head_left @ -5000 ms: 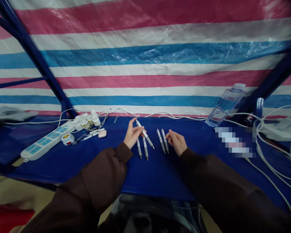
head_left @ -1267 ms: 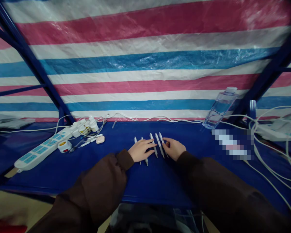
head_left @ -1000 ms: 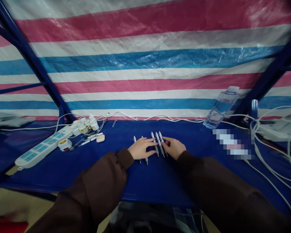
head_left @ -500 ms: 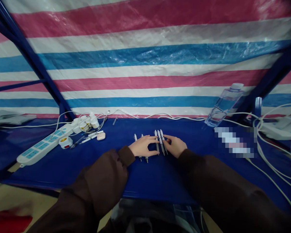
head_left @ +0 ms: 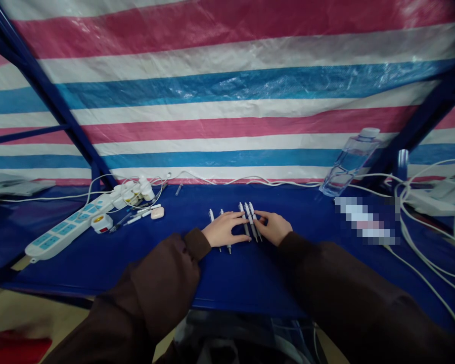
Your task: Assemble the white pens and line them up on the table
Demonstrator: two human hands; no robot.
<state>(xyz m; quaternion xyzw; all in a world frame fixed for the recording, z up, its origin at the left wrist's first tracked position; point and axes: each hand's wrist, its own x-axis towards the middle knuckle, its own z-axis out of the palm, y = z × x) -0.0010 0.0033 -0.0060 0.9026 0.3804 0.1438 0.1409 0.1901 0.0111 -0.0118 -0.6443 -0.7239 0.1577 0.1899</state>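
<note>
Three white and grey pens lie side by side on the blue table. My left hand reaches over from the left, its fingers apart, with fingertips and thumb at the leftmost of the three. Two more pens lie partly hidden under this hand, their tips showing below it. From the right, my right hand touches the rightmost of the three pens with its thumb and fingers, the fingers bent around its edge.
At the left lie a white power strip, plugs, several pens and a pale pink case. A clear bottle leans at the back right. White cables coil at the right beside a blurred item. A striped sheet hangs behind.
My left thumb has shifted slightly right at the leftmost of the three pens. Otherwise both hands and the pens look nearly the same; the view has moved a little.
</note>
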